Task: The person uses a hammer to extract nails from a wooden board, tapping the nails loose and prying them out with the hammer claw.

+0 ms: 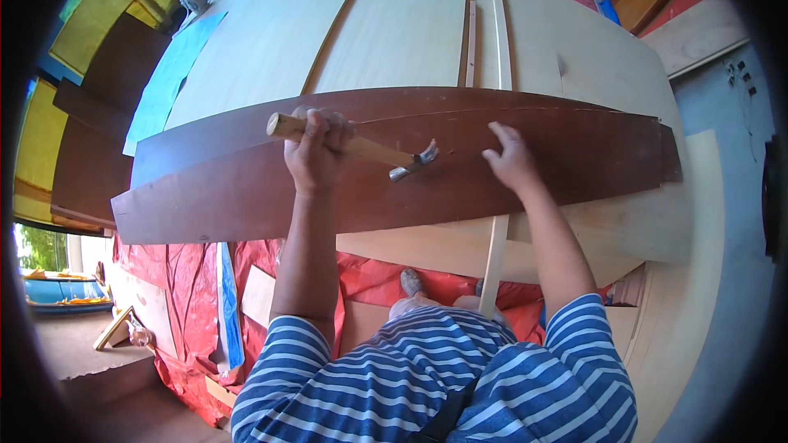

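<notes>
My left hand [316, 152] is wrapped around the wooden handle of a claw hammer [373, 150]. The hammer's metal head points right, over a long reddish-brown board [222, 197]. A second brown board [238, 139] lies along its far side, partly overlapped with it. To the right of the hammer head, my right hand [513, 160] is over the brown board with thumb and forefinger apart. Nothing shows between those fingers; whether they touch the board I cannot tell.
Large pale plywood sheets [394, 25] lie beneath and beyond the brown boards. A narrow wooden strip [498, 25] runs away from me across them, and its near end [492, 267] comes toward my body. Red plastic sheeting [189, 279] hangs below; brown panels [90, 156] stand at left.
</notes>
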`<state>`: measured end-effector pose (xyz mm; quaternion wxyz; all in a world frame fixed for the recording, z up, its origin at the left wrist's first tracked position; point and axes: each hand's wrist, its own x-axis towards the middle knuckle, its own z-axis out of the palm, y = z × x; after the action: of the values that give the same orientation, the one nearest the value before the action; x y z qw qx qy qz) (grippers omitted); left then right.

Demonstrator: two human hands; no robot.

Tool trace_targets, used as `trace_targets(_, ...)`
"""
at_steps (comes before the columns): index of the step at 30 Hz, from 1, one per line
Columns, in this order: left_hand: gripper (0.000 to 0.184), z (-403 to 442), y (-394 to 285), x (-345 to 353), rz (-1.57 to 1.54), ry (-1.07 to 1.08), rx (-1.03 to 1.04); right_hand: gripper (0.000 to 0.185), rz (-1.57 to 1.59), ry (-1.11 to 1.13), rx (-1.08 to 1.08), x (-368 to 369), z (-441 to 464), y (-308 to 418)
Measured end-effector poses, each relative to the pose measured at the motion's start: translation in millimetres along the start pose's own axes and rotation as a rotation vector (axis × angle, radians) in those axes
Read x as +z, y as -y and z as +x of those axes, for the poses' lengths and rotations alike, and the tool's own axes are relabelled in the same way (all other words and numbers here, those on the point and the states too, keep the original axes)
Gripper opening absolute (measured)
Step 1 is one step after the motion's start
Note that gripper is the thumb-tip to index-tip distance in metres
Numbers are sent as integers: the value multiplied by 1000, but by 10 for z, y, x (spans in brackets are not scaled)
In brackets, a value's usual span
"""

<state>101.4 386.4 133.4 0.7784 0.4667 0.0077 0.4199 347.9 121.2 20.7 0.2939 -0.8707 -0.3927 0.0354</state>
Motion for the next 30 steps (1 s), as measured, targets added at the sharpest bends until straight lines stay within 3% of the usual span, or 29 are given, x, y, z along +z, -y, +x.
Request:
trace_targets(1, 32, 13, 21, 115, -36, 17, 0, 59, 184, 110, -87, -86, -47, 262)
trace_targets(4, 29, 26, 67, 446, -100, 83, -14, 34, 268, 134, -399, -72, -119, 460)
trace_targets(8, 28, -24, 165, 790, -43, 105, -51, 12, 363, 162, -342, -120, -228, 300)
trace_targets(13, 27, -106, 128, 1253, 349, 218, -200, 11, 390, 192, -344, -356, -492, 222)
trace_targets(16, 28, -145, 236, 1679, 1000, 322, -131, 16, 705, 171, -121, -396, -524, 91)
trace_targets(17, 31, -123, 219, 1820, 1182, 315, -292, 19, 596, 66, -120, -317, -466, -66)
trace_targets(19, 30, -75, 358, 1912, 1225, 276, -274, 33, 385, -137, -105, -83, -340, -500)
trace_targets(22, 32, 42, 688, 1866, 1236, 235, -243, 62, -47, -51, 97, -105, -378, -731)
trace_targets(23, 34, 63, 809, 1871, 1196, 224, -224, 86, -113, 121, 156, -105, -305, -764)
trace_targets(30, 34, 221, 992, 2190, 1121, 256, -286, 100, -234, 339, 285, -342, -108, -477)
